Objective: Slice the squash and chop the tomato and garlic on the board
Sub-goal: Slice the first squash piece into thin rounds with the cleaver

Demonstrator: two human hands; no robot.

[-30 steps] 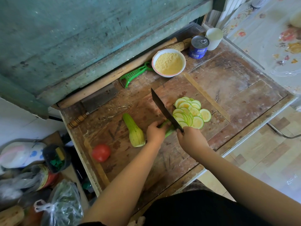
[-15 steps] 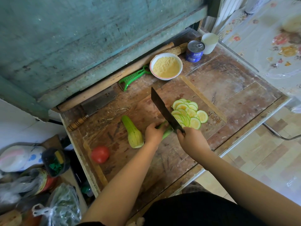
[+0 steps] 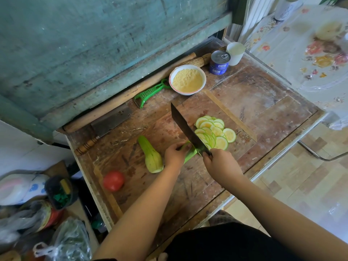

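Gripping dark flat cleaver [image 3: 185,129], right hand [image 3: 219,164] beside round pale slices [image 3: 214,131].

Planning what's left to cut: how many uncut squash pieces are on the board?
2: one squash piece lying free beside the left hand, another under that hand at the knife.

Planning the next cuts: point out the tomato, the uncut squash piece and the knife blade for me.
tomato [image 3: 113,181], head view, middle of its red skin.
uncut squash piece [image 3: 151,156], head view, middle of its pale green body.
knife blade [image 3: 185,127], head view, flat of the dark blade above the slices.
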